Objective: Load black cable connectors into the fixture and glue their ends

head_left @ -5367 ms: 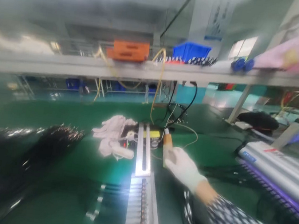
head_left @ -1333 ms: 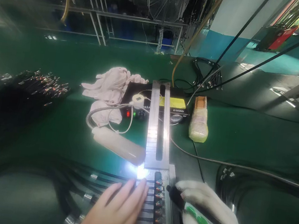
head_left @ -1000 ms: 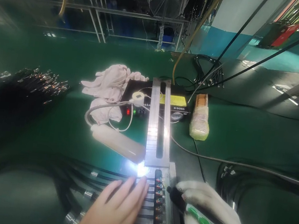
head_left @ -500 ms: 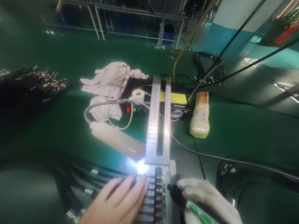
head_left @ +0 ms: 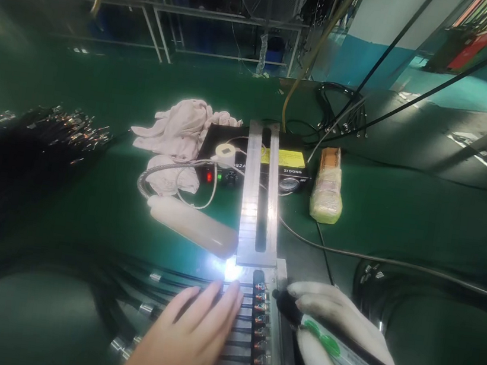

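My bare left hand (head_left: 192, 331) lies with fingers stretched out over black cables (head_left: 239, 330) set side by side in a slotted metal fixture (head_left: 278, 319). Small cable ends with coloured wires (head_left: 260, 317) stick out along the fixture's right side. My right hand (head_left: 341, 327), in a white glove, is closed around a pen-like tube (head_left: 350, 361) with a black tip and green marks on its label. That tip is beside the fixture's right edge, near the upper cable ends; whether it touches is unclear. A bright lamp (head_left: 193, 227) shines just beyond my left fingertips.
A slotted metal plate (head_left: 249, 207) extends over a black control box (head_left: 290, 170) with a gauge. White gloves (head_left: 183, 129) lie left of it, a wrapped block (head_left: 328, 187) right. Cable bundles (head_left: 33, 143) spread at left, and coiled cables (head_left: 374, 283) at right.
My right hand and the tube have shifted slightly left and up along the fixture. My left hand stays in place on the cables.
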Available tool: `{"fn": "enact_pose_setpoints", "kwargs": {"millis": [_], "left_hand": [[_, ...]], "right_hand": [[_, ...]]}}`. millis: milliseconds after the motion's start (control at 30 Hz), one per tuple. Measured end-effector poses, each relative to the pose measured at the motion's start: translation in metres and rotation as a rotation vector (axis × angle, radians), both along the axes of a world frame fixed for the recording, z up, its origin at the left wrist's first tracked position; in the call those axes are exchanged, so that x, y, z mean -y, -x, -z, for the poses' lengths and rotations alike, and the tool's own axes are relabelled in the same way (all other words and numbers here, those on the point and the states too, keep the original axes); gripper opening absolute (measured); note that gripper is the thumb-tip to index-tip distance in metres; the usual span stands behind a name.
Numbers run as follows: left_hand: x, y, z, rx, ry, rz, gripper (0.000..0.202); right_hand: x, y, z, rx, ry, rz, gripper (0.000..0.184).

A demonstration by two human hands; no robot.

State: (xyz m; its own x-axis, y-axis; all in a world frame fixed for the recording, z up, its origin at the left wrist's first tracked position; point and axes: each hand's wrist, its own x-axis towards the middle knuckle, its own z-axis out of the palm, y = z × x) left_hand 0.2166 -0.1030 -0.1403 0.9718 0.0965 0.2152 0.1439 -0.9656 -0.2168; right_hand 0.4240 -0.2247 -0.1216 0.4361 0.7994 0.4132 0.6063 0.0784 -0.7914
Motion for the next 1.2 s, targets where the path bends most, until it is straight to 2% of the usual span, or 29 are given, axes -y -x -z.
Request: {"fn": "enact_pose_setpoints", "kwargs": {"millis": [267,433,533,633,933,1200], "left_hand": [[0.003,0.003,0.018,0.059,0.056,-0.041,0.065],[0.001,0.001,0.003,-0.01,0.005,-0.006,0.057],[0.002,-0.001,-0.003,-0.045,0.041,-0.06,0.047],[0.004,-0.002,-0.003,-0.063,0.077,-0.105,0.043],[0.003,-0.001,0.009,0.069,0.057,-0.078,0.041],[0.004,0.0,0.003,-0.007,0.077,-0.09,0.041]], "right_hand": [[0.012,-0.002,-0.004,0.018,-0.006,-0.004,0.022],[0.012,-0.001,-0.002,0.078,0.005,-0.051,0.028],[0.011,-0.002,-0.001,0.077,0.0,-0.073,0.03],[0.01,-0.004,0.001,0.088,-0.009,-0.116,0.029],[0.014,-0.006,0.004,0.072,-0.002,-0.127,0.029],[0.011,-0.006,0.003,0.07,0.0,-0.125,0.026]]}}
